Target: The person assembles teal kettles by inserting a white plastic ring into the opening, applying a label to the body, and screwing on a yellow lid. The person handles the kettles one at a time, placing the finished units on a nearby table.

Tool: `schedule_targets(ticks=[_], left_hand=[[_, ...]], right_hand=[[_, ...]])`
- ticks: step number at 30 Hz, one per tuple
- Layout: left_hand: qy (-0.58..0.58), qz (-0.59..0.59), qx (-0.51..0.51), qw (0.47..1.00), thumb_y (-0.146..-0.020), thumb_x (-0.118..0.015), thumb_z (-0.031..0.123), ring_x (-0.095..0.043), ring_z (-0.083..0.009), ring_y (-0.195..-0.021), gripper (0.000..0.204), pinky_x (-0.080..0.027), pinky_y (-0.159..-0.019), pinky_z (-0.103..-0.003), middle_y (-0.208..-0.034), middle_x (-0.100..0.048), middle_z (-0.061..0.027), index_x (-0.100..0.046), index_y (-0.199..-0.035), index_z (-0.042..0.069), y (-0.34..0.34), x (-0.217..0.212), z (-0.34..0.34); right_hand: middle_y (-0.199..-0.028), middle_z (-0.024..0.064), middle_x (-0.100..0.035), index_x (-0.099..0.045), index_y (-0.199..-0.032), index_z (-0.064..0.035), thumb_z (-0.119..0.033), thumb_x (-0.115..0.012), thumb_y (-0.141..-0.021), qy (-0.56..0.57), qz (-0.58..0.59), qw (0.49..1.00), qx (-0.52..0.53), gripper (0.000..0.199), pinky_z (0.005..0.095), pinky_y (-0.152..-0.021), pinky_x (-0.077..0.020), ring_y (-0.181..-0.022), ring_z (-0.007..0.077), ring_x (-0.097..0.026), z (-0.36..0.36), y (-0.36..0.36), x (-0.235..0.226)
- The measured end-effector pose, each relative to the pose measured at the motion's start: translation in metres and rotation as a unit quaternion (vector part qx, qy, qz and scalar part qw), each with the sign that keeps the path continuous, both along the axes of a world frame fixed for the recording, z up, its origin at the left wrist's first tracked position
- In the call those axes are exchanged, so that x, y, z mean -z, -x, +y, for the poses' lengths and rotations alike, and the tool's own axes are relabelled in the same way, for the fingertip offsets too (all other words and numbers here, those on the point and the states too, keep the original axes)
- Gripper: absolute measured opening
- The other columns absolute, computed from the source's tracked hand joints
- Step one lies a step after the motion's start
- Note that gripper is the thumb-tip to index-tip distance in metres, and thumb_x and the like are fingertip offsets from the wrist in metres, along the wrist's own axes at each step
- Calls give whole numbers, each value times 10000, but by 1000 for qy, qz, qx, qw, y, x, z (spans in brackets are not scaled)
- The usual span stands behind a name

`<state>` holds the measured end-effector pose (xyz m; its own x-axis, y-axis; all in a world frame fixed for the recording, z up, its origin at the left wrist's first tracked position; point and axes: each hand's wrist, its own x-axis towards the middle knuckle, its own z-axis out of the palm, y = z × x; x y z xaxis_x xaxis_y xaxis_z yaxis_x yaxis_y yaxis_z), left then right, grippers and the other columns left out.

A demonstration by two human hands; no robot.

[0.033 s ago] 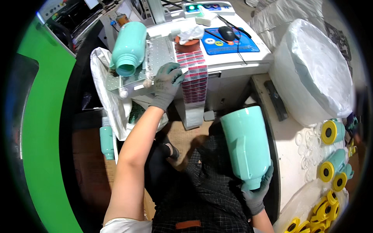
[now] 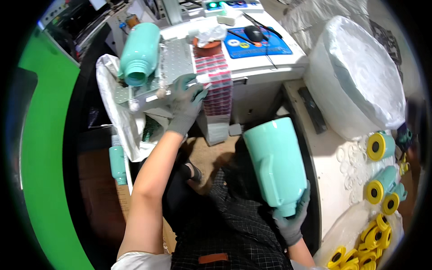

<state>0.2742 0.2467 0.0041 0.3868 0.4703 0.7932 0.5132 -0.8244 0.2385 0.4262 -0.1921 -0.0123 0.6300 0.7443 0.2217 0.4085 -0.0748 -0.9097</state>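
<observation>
**Simultaneously, one bottle on the fixture and one in hand**

Head view: a seated person in grey gloves works between two teal plastic bottles. The left hand (image 2: 186,101) reaches forward to a perforated metal fixture (image 2: 173,63). Its fingers are curled over the front edge, probably to brace it, though it cannot be told whether they clamp anything. On that fixture lies a teal bottle (image 2: 139,54) on its side, with its open neck toward the person. The right hand (image 2: 291,220) is closed around the neck of a second, larger teal bottle (image 2: 276,164). That bottle is held base-up over the lap, beside the bench (image 2: 288,67), apparently kept ready and clear of the fixture. A clear plastic bag (image 2: 112,117) hangs under the fixture, and a strip of pink and red labels (image 2: 216,85) drapes over the bench front. A computer mouse (image 2: 255,33) sits on a blue mat (image 2: 265,45) farther back. To the right are a large white wrapped bundle (image 2: 360,76) and yellow caps (image 2: 375,146), some of them fitted to small teal parts. A small teal bottle (image 2: 117,164) stands low on the left.

Against the earlier frame nothing has visibly shifted: both hands and both bottles sit as they did.
</observation>
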Motion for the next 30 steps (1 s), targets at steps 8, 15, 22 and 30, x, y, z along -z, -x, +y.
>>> schedule_targets(ticks=[8, 15, 22, 30], left_hand=[[722, -300, 283, 555, -929, -723, 3, -700, -169, -755, 172, -573, -698, -300, -892, -721, -96, -680, -1096, 8, -12, -14, -180], [736, -279, 305, 536, -942, -719, 50, -657, -130, -709, 39, -537, -662, -276, -874, -707, -62, -719, -965, 19, -14, -11, -181], [675, -136, 187, 700, -924, -785, 150, -602, -89, -629, 163, -488, -565, -258, -789, -682, -25, -706, -937, 8, -9, 3, -176], [114, 51, -113, 986, -790, -856, 326, -611, -339, -1045, 549, -506, -900, -449, -1120, -620, -116, -615, -1220, 87, 90, -25, -84]], right_hand=[[-1649, 333, -227, -223, -1664, -189, -514, -829, -832, 14, -208, 978, -18, 1079, 539, -1086, -490, -1458, 490, -411, -12, -1, 20], [-1644, 335, -233, -234, -1661, -194, -498, -837, -819, 6, -236, 972, -22, 1079, 552, -1081, -489, -1448, 505, -415, -13, -3, 23], [-1636, 336, -252, -232, -1662, -179, -472, -847, -805, 21, -232, 972, -22, 1095, 534, -1108, -464, -1439, 506, -424, -12, -2, 16], [-1647, 227, -297, -135, -1652, 28, -487, -813, -839, -82, 117, 988, 57, 1178, 457, -1207, -351, -1465, 329, -404, 4, -19, -19]])
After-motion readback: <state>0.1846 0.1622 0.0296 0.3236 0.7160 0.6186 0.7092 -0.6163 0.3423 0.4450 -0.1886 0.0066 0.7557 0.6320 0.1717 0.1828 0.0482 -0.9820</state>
